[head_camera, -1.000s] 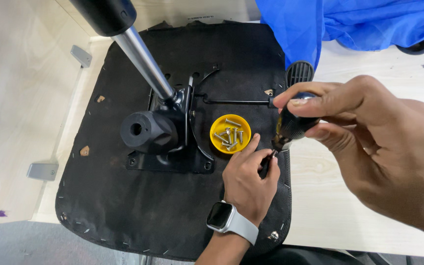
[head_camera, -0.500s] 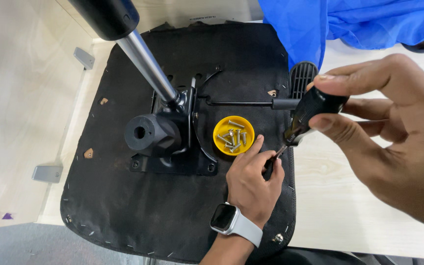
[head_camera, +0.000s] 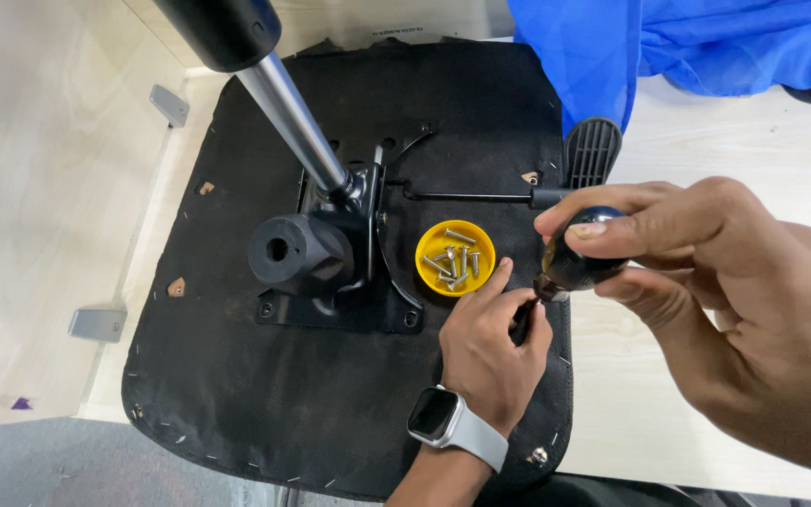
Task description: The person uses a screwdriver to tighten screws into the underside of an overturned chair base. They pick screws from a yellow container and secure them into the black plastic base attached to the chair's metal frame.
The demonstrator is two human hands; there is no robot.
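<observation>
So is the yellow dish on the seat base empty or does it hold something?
Not empty: the yellow dish sits upright on the black seat underside with several silver screws lying loose inside.

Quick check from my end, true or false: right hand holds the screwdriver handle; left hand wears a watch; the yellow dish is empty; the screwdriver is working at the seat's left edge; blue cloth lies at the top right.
1. The right hand grips the dark screwdriver handle: true.
2. The left hand wears a wrist watch: true.
3. The yellow dish is empty: false, it holds several screws.
4. The screwdriver works at the left edge of the upturned seat: false, near its right edge.
5. Blue cloth lies at the top right: true.
</observation>
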